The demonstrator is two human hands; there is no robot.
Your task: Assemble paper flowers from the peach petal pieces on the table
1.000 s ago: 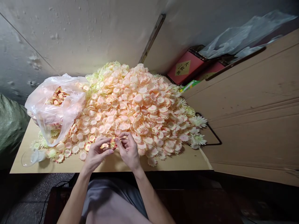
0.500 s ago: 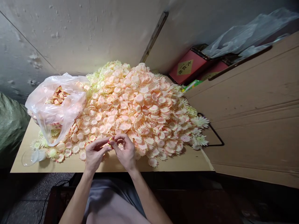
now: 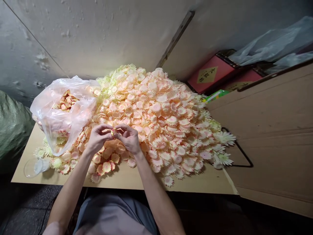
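Between the fingertips of both hands is a small yellow flower piece with red edges (image 3: 113,132). My left hand (image 3: 99,138) pinches it from the left, and my right hand (image 3: 128,138) pinches it from the right. Both hands are raised over the front of a big heap of pale pink and cream artificial flower heads (image 3: 156,107). Below the hands lie several yellow flower heads with red tips (image 3: 107,166). A white plastic bag (image 3: 84,89) of rolled-up red and yellow flower pieces (image 3: 66,100) stands left of the heap.
A clear plastic cup (image 3: 36,167) lies on its side at the table's (image 3: 26,153) front left. A large cardboard sheet (image 3: 269,137) rises at the right. Red boxes (image 3: 212,71) stand behind it by the wall (image 3: 102,32). A green sack (image 3: 13,127) is at far left.
Both hands have moved up and away from me, still pinching the small flower piece together. The yellow, red-tipped flower heads at the table's front now show below them. The camera view has shifted slightly.
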